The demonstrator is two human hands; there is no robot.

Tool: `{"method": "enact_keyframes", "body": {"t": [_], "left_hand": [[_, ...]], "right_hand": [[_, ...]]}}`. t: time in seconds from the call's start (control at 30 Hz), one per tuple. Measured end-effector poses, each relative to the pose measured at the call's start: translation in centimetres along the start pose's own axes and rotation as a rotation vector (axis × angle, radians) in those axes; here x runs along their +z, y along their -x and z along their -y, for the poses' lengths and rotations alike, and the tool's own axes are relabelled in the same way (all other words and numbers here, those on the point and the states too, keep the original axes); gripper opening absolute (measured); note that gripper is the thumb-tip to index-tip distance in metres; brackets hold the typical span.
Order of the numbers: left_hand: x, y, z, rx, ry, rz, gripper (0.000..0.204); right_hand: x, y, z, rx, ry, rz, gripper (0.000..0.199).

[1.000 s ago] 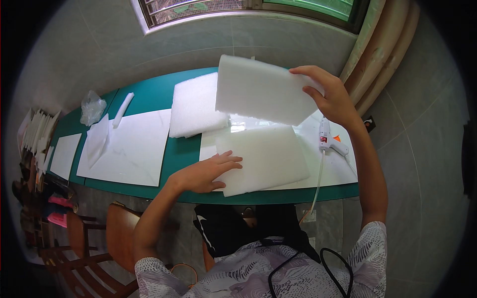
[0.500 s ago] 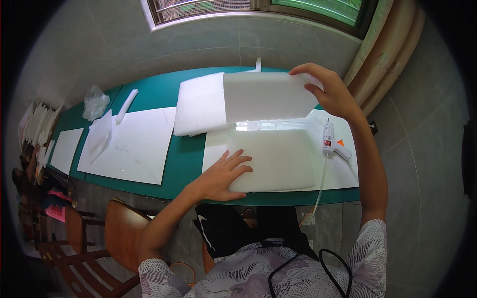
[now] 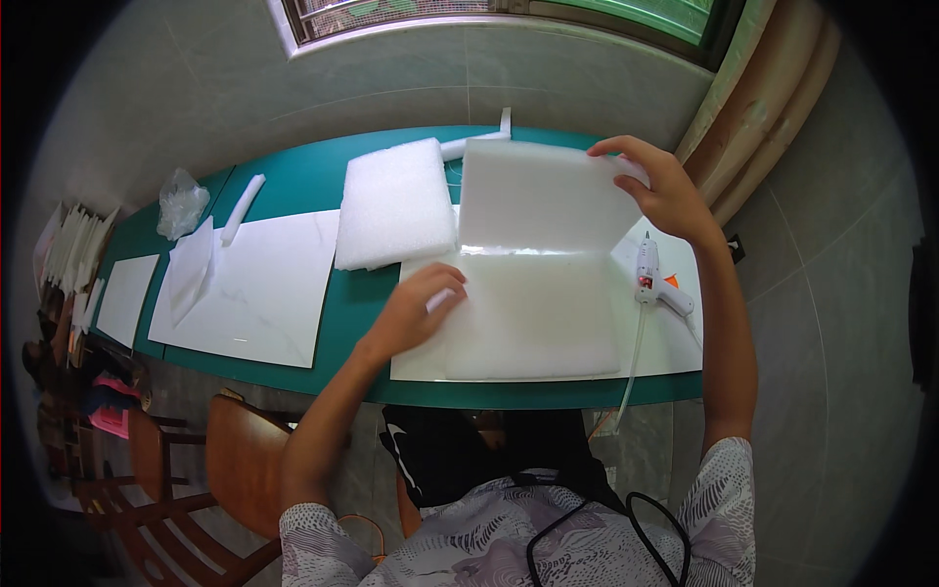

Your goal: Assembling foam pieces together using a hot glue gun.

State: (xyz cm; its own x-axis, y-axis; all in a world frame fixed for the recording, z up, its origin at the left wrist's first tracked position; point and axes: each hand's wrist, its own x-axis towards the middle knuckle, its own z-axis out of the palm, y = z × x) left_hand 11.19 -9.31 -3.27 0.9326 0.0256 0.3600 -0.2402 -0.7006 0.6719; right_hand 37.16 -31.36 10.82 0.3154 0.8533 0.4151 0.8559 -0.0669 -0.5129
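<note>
A white foam sheet stands tilted up at the back of the work spot, its lower edge close to a second foam sheet. My right hand grips its upper right corner between thumb and fingers. The second foam sheet lies flat in front, near the table's front edge. At that sheet's left side hovers my left hand, fingers bent and thumb apart, with nothing seen in it. Left of the raised sheet rests a thick white foam block.
A white hot glue gun lies at the right on a glossy white board. Further left are another white board, a foam strip and a crumpled plastic bag on the green table. Wooden chairs stand at lower left.
My right hand has shifted the raised foam sheet a little right and toward me, away from the foam block. My left hand has lifted off the flat sheet and moved left.
</note>
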Motion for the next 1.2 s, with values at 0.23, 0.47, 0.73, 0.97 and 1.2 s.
{"method": "enact_keyframes", "body": {"t": [0.23,0.47,0.73,0.97,1.2], "left_hand": [[-2.1,-0.1,6.0,-0.013,-0.526,-0.267,0.025],[-2.7,0.0,5.4,-0.096,-0.418,-0.314,0.028],[-4.2,-0.5,5.6,-0.242,-0.156,-0.278,0.014],[-2.5,-3.9,3.7,-0.156,-0.005,-0.411,0.048],[-2.1,-5.0,4.9,-0.274,0.076,-0.287,0.043]], "right_hand": [[1.4,-1.9,0.4,-0.016,0.036,0.021,0.038],[1.0,-2.3,-0.3,-0.019,0.036,0.019,0.037],[2.0,-2.7,-0.2,-0.046,0.006,-0.008,0.038],[3.6,-2.8,0.1,-0.059,0.036,0.045,0.038],[3.8,-2.7,0.8,-0.063,0.100,0.061,0.037]]}}
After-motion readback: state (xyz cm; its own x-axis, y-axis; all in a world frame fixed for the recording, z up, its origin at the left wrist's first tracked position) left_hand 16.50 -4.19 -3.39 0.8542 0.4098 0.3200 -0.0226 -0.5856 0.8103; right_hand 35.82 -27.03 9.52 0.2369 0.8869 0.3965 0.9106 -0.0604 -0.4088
